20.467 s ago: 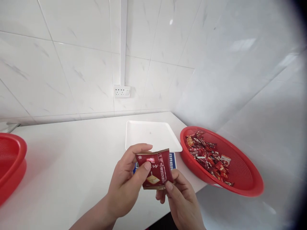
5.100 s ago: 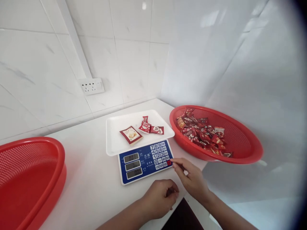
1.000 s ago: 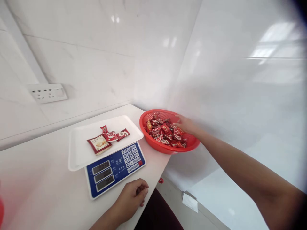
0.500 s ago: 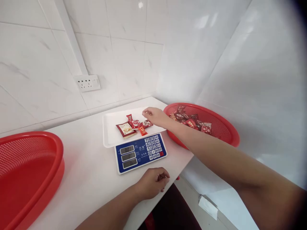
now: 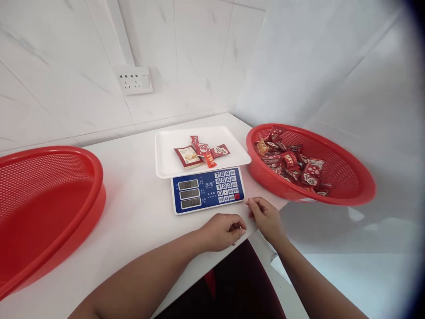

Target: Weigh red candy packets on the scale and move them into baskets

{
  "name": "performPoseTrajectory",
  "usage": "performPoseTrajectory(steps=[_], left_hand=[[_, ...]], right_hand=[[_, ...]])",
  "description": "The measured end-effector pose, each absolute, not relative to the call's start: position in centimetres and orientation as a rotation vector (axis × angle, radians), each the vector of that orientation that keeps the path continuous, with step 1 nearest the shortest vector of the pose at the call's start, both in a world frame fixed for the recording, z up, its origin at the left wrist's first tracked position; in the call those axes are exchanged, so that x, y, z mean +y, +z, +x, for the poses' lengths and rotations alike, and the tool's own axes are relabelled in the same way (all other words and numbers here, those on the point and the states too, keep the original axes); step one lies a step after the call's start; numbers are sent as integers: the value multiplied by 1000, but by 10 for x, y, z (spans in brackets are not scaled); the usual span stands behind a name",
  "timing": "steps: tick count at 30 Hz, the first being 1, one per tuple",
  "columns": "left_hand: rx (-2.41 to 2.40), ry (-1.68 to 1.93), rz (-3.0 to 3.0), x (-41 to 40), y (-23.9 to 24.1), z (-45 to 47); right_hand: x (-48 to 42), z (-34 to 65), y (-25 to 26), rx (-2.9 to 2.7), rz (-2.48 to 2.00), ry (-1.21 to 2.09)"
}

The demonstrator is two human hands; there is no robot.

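My left hand (image 5: 225, 232) rests at the table's front edge, its fingers loosely curled with nothing seen in them. Just to its right, my right hand (image 5: 265, 218) has its fingers bent together, near the lower right corner of the scale's blue keypad panel (image 5: 207, 191). No packet shows in that hand. On the white weighing tray (image 5: 165, 155) lie a cream-and-maroon snack packet (image 5: 188, 156), a patterned red packet (image 5: 203, 149), a dark red packet (image 5: 220, 150), a small red packet (image 5: 194, 139) and an orange-red packet (image 5: 210, 159), some overlapping.
A red mesh basket (image 5: 348, 164) with many wrapped snacks (image 5: 292, 161) stands on the right, partly past the table edge. Another red basket (image 5: 89, 164) fills the left side. Tiled walls (image 5: 206, 66) with a power socket (image 5: 134, 80) close off the back.
My right hand has drawn back from above the tray to the table's front edge, beside my left hand. The view has shifted; the packets on the tray look the same.
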State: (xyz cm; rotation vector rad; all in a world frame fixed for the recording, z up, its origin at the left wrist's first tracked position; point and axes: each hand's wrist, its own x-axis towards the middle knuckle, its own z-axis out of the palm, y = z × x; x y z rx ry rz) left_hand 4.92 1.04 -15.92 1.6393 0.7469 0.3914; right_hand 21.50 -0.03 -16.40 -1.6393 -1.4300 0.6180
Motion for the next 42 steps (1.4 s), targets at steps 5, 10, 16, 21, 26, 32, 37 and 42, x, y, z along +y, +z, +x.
performPoseTrajectory(steps=[5, 10, 16, 21, 26, 32, 37, 42], left_hand=[[761, 408, 1695, 9, -159, 49], [783, 413, 1744, 7, -158, 50], [786, 393, 1786, 7, -157, 51], [817, 471, 1946, -4, -145, 49], [903, 830, 2364, 1, -108, 46], [1558, 884, 2468, 74, -52, 31], [1791, 288, 2351, 126, -42, 20], [1816, 274, 2386, 137, -54, 22]], right_hand=[[-6, 205, -181, -1674, -1753, 241], [-6, 203, -181, -1709, -1751, 164], [-6, 205, -185, -1713, -1712, 109], [-7, 206, -182, -1757, -1652, 117], [-7, 209, -182, -1818, -1535, 123], [-5, 209, -185, -1826, -1472, 62], [-5, 210, -186, -1836, -1430, 74], [-6, 211, -188, -1832, -1396, 75]])
